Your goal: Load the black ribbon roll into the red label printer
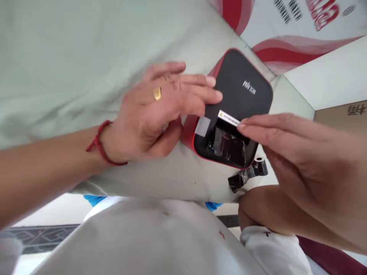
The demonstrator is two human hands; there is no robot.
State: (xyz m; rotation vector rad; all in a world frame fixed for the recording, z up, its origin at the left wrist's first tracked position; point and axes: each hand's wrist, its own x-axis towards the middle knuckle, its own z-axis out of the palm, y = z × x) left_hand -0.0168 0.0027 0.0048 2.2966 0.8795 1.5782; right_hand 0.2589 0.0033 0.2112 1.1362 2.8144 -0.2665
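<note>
A box-shaped device [243,72] with rounded corners, a black top and red sides lies on the pale green cloth. My left hand [160,110], with a gold ring, rests its extended fingertips on the device's left edge. Its thumb is bent beside the red side. My right hand [289,149] pinches the right end of a white warning label [228,117] on the top, its thumb and index finger pressed together. Below the label, creased dark shiny film [229,143] fills a recess. A grey tab [202,126] sits at the recess's left corner.
A small roll of black film [260,166] with a trailing strip lies just below the device. A red and white printed carton [295,42] stands at the upper right. Pale green cloth [71,49] spreads to the left; my white-clothed lap [160,236] is nearest.
</note>
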